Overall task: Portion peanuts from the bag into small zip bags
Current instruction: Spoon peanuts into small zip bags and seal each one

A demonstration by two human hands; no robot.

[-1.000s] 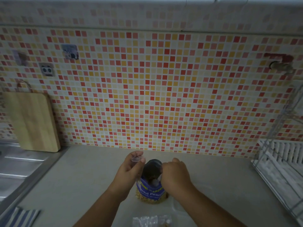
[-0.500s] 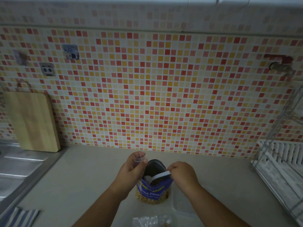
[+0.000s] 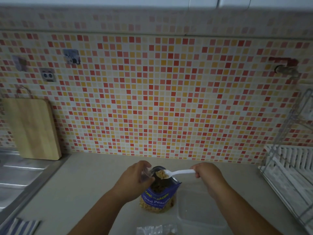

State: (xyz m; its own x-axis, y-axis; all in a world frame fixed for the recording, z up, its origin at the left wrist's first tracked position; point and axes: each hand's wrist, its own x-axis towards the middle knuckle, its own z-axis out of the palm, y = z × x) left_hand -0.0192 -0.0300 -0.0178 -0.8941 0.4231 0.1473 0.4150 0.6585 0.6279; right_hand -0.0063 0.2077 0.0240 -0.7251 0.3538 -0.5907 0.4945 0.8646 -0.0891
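A blue peanut bag (image 3: 156,199) is stood upright on the grey countertop (image 3: 88,187), near the front edge and well forward of the mosaic tile wall (image 3: 152,99). Its mouth is open; loose peanuts are seen inside, and more through the clear lower part of the pack.

The left hand (image 3: 135,178) is closed on a small clear zip bag (image 3: 146,174), pinched between thumb and fingers at the left rim of the peanut bag's mouth. Whether the zip bag's mouth is open cannot be told; the plastic is too faint.

The right hand (image 3: 208,174) is clamped on the handle end of a white plastic spoon (image 3: 177,173). The spoon is held roughly level, bowl pointing left, above the bag's mouth. A heap of peanuts (image 3: 160,174) is carried in the bowl, just beside the zip bag.

A clear plastic container (image 3: 199,212) is set on the counter just right of the peanut bag, under the right forearm. Another clear bag (image 3: 155,230) is partly cut off at the bottom edge.

Noted at the margins: wooden cutting board (image 3: 32,128) leaned on the wall at left, steel sink drainboard (image 3: 18,172) beside it, striped cloth (image 3: 20,227) at lower left, white dish rack (image 3: 291,170) at right.
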